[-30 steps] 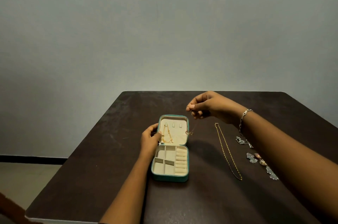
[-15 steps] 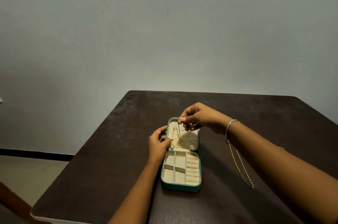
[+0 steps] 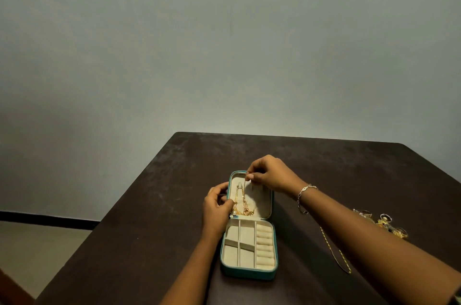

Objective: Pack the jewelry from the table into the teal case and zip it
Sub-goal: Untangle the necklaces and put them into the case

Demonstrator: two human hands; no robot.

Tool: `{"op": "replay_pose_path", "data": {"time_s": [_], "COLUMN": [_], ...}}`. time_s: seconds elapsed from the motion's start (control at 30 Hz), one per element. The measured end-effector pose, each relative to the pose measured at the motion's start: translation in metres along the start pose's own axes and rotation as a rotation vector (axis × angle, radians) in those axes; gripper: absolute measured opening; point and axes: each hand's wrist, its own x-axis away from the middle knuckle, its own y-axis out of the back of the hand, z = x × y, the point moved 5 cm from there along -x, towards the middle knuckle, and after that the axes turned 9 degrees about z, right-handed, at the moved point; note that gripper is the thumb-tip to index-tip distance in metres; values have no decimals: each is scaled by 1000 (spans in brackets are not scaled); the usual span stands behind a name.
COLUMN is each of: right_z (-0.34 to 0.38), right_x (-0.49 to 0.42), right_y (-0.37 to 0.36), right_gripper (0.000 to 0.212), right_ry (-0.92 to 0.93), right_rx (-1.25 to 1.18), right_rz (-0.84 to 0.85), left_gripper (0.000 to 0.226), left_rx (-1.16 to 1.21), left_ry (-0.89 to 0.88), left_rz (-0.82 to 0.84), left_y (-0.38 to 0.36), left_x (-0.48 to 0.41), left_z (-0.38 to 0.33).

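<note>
Several gold chains [image 3: 243,206] are hanging down the cream lining of the lid [image 3: 262,201], gathering in a tangle at its lower edge, just above the hinge. The case [image 3: 249,273] is lying open on the table [image 3: 149,230], its lid tilting up and away from the person and its base lying nearer them. Cream dividers are splitting the base into small square pockets on the left, and a column of ring rolls is filling its right side.

The left hand [image 3: 215,207] is gripping the lid's left rim, fingers curling round the edge and thumb lying near the tangle. The right hand [image 3: 270,176] is hovering over the lid's top edge, thumb and forefinger pinching one thin chain [image 3: 245,190] that is dangling down the lining; the other fingers are curling loosely behind. A bracelet [image 3: 305,192] is circling the right wrist.

Right of the case, a long chain [image 3: 335,253] is lying on the table, the right forearm partly covering it. Farther right, a small heap of trinkets [image 3: 383,222] is sitting well apart from the case.
</note>
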Motion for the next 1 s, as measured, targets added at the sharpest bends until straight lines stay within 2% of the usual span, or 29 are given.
{"op": "replay_pose_path", "data": {"time_s": [0.17, 0.27, 0.37, 0.53, 0.67, 1.0], "right_z": [-8, -7, -5, -6, -8, -20], "right_x": [0, 8, 10, 8, 7, -2], "right_y": [-8, -14, -17, -21, -18, -16], "right_gripper": [21, 12, 24, 30, 33, 36], "right_ry": [138, 300, 382, 462, 419, 377], "right_rx": [468, 625, 711, 745, 634, 551], "right_rz": [-214, -349, -457, -543, -625, -540], "left_gripper": [39, 39, 39, 41, 45, 46], "left_rx": [-7, 6, 27, 56, 69, 80], "left_ry": [-9, -8, -19, -30, -29, -33], "left_rz": [4, 8, 10, 4, 11, 22], "left_y": [0, 0, 0, -1, -2, -1], "left_x": [1, 2, 1, -1, -1, 0], "left_z": [0, 2, 2, -2, -2, -5]}}
